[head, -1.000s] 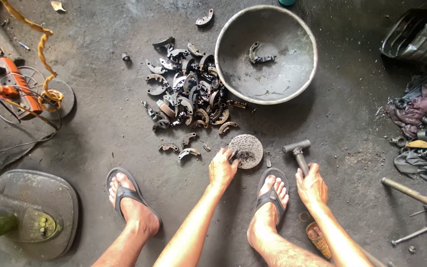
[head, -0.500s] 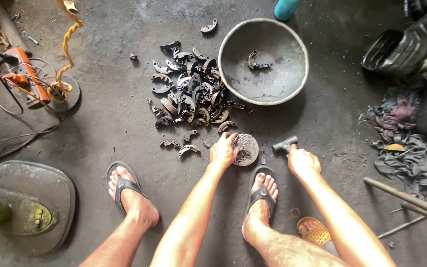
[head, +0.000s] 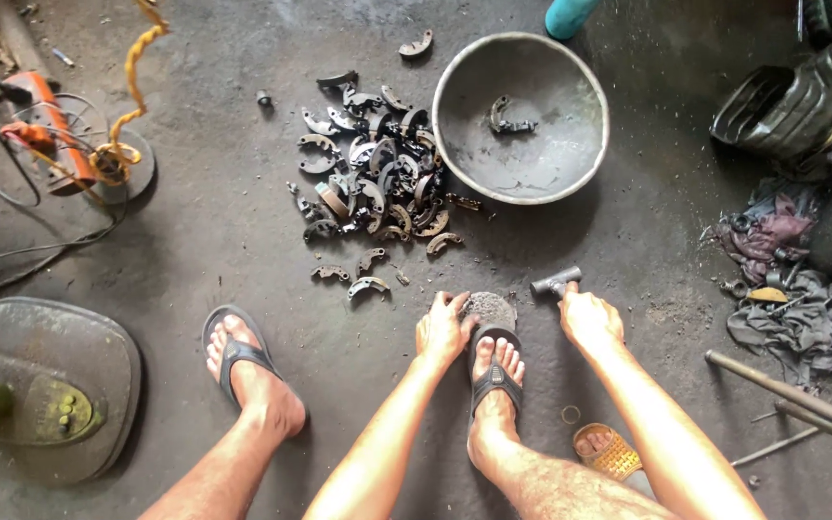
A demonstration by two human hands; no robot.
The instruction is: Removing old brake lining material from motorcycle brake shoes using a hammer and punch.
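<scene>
Round metal block (head: pixel 489 310) sits on the concrete floor (head: pixel 195 241), just ahead of the right sandalled foot (head: pixel 495 371). Left hand (head: pixel 445 327) rests against its left edge, fingers loosely curled; what they hold, if anything, cannot be told. Right hand (head: pixel 589 318) is closed around a hammer (head: pixel 556 282), head pointing left toward the block. Left hand nearer. Pile of brake shoes (head: pixel 373 183) lies beyond, beside a metal basin (head: pixel 522 116).

Person wearing dark flip-flops (head: pixel 238 349) on both feet, forearms and lower legs showing bare, left hand (head: pixel 443 329) and right hand (head: pixel 589 319) going ungloved
</scene>
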